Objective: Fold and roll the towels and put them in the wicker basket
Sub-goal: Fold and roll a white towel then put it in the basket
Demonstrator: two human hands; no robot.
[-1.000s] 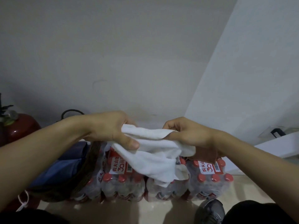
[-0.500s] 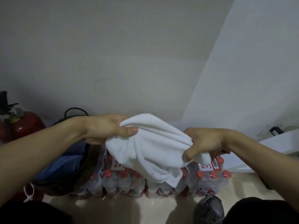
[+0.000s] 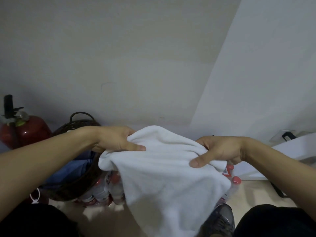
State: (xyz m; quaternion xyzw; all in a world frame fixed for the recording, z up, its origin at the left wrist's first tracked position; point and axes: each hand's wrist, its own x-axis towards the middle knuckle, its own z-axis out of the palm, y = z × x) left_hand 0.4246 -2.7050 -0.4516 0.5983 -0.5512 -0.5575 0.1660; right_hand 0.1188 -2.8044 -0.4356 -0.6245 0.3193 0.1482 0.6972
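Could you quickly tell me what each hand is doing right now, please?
Left hand: closed, gripping the white towel at its upper edge.
Right hand: closed, gripping the same towel.

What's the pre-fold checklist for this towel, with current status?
1. Left hand grips the towel edge: ok.
2. Right hand grips the opposite edge: ok.
3. Towel spread flat between the hands: not ok, it is bunched at both grips and sags in the middle.
4. Towel hangs clear of the floor: cannot tell, its lower end runs out of the picture.
5. Basket within reach at the left: ok, it sits under the left forearm.
6. Room left in the basket: cannot tell, a blue cloth lies in it and the arm hides the rest.
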